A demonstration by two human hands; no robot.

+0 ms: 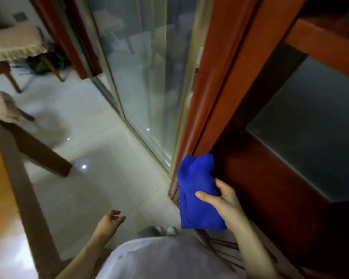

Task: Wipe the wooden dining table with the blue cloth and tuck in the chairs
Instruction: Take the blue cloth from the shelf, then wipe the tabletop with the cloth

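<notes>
Standing: the person is on pale floor tiles [101, 190], looking down between a table and a glass door.
Right hand: the right hand [224, 200] is clamped on the blue cloth [197, 190], thumb across its front and the other fingers hidden behind the folds.
Blue cloth: it is bunched, held up in the air just in front of the red-brown wooden cabinet [274, 178]; I cannot tell whether its top corner touches the wood.
Left hand: the left hand [110, 219] hangs low with nothing in it, fingers loosely curled and parted, well apart from the cloth.
Wooden dining table: the wooden dining table [0, 190] shows only as an orange top and darker edge down the left side, cut off by the frame, with one leg [40, 152] smeared by blur.
Chairs: a chair [12, 47] with a frilled beige seat cover stands far left, pulled away from the table; a second beige cover nearer in is too blurred to make out.
Glass door: the sliding glass door [145, 77] gives dim reflections only.
Feet: mostly hidden under the light shirt [165, 258].
</notes>
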